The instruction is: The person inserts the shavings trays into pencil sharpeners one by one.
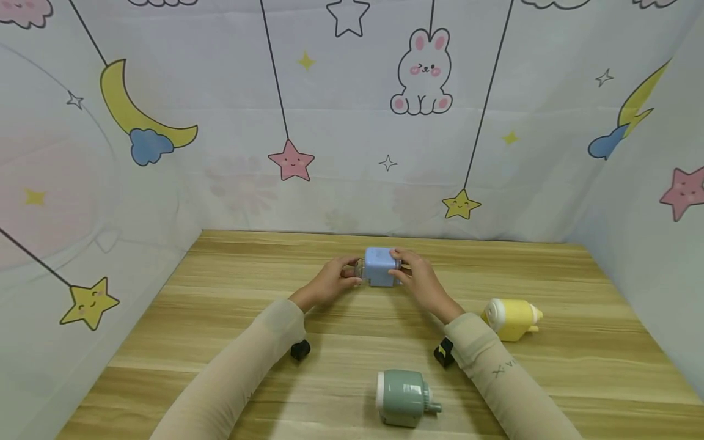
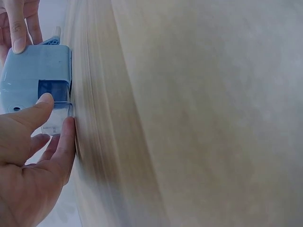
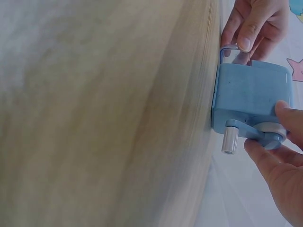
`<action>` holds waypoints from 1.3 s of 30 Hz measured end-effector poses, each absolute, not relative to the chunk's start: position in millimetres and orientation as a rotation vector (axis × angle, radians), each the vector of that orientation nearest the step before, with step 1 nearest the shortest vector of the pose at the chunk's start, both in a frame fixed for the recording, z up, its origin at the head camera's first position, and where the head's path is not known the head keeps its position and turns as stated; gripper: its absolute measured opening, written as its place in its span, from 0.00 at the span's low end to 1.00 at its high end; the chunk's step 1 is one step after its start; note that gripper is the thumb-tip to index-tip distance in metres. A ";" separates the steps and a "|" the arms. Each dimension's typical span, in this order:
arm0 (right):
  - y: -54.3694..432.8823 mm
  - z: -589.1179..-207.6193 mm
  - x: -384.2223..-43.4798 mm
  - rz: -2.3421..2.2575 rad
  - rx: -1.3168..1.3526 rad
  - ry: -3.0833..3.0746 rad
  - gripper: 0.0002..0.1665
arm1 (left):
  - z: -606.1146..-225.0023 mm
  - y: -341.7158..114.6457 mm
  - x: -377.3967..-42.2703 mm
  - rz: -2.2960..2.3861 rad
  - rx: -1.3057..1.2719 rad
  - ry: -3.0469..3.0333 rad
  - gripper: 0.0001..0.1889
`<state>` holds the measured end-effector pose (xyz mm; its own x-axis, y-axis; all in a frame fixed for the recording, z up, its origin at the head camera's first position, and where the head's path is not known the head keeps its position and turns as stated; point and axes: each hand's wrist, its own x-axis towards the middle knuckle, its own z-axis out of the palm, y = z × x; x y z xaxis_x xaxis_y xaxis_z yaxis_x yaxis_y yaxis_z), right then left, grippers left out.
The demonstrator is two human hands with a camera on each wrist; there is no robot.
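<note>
A blue hand-crank pencil sharpener (image 1: 379, 264) stands near the back of the table between both hands. Its clear shavings drawer (image 2: 56, 122) sticks partly out of the body on the left side. My left hand (image 1: 332, 280) pinches this drawer, thumb on one face and fingers on the other. On the crank side, my right hand (image 1: 419, 278) grips the sharpener's body by the round knob end (image 3: 272, 135). The crank handle (image 3: 230, 139), with its white tip, points away from the body beside the right fingers.
A yellow pencil sharpener (image 1: 513, 319) lies right of the right forearm. Nearer the front, a green pencil sharpener (image 1: 403, 398) lies between the arms, its crank towards the right. White cloth walls (image 1: 352, 201) with printed cartoons border the wooden table (image 1: 247, 256) at the back and sides.
</note>
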<state>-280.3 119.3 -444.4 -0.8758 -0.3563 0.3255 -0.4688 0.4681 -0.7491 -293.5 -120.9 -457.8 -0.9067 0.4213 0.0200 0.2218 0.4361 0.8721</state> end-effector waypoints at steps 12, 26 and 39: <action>119.5 -442.8 -278.6 1.397 0.720 -2.590 0.28 | -461.2 -119.6 -295.8 1.507 0.560 2.445 0.30; 119.0 -444.8 -279.5 1.397 0.717 -2.583 0.28 | -461.4 -118.6 -296.0 1.519 0.581 2.428 0.31; 118.5 -444.9 -279.4 1.409 0.733 -2.561 0.28 | -461.6 -118.3 -296.7 1.503 0.576 2.433 0.31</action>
<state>-279.4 118.5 -444.9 -0.8739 -0.3517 0.3355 -0.4716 0.4466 -0.7603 -296.7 -118.3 -461.6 -0.8979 0.4399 0.0154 0.2107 0.3987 0.8925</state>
